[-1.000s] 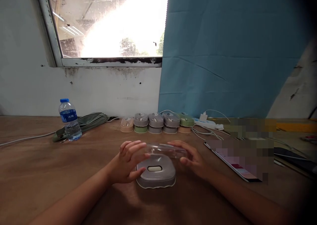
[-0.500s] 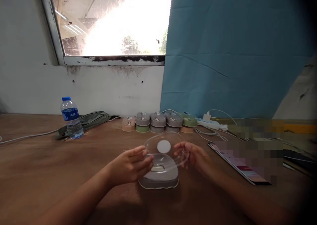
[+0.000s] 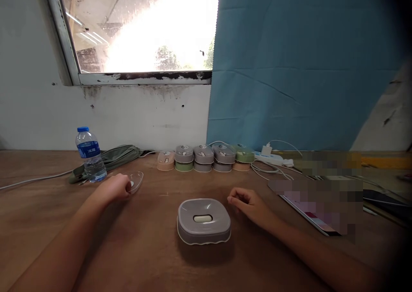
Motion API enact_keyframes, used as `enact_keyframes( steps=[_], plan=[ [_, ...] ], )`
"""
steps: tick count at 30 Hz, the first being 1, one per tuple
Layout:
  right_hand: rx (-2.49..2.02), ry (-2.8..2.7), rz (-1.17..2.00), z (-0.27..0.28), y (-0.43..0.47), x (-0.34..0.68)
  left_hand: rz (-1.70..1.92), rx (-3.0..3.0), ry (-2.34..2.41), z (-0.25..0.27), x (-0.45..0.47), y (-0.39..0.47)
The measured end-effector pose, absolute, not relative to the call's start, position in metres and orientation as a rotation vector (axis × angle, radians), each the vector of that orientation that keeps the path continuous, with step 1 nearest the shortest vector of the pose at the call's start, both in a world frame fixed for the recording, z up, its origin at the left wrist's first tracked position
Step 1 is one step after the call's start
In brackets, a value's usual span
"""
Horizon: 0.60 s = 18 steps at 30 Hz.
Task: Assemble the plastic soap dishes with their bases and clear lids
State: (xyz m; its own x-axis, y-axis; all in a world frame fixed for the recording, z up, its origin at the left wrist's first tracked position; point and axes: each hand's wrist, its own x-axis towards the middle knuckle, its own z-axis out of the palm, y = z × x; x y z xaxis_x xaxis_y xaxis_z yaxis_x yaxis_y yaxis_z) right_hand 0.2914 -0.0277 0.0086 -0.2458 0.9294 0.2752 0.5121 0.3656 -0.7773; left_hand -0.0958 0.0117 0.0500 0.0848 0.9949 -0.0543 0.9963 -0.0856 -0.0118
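My left hand (image 3: 116, 187) is out to the left, its fingers closed on a clear plastic lid (image 3: 137, 181) low at the table; the hand covers part of the lid and its white round sticker. In front of me sits a grey rounded box (image 3: 204, 225) with a pale oval piece (image 3: 203, 218) in the middle of its top. Just right of that box, my right hand (image 3: 247, 202) hovers or rests with its fingers curled in and nothing in them, apart from the box.
Along the wall stand several similar boxes (image 3: 203, 155), mostly stacked in pairs. A water bottle (image 3: 92, 157) and a grey-green pouch (image 3: 119, 155) are at the left. Cables and a power strip (image 3: 273, 159) lie back right, near a tablet-like device (image 3: 317, 219).
The clear lid has moved from above the grey box to the far left in my left hand. My right hand has let go of it and curled its fingers.
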Motion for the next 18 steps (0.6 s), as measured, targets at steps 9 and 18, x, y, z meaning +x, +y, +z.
enact_keyframes(
  steps=[9,18],
  plan=[
    [-1.312,-1.99,0.541,-0.006,-0.017,0.295,-0.057,2.174,2.093,0.042,-0.119,0.02],
    [-1.329,-2.01,0.553,-0.007,-0.016,0.295,-0.055,2.131,2.099,0.046,-0.121,0.015]
  ],
)
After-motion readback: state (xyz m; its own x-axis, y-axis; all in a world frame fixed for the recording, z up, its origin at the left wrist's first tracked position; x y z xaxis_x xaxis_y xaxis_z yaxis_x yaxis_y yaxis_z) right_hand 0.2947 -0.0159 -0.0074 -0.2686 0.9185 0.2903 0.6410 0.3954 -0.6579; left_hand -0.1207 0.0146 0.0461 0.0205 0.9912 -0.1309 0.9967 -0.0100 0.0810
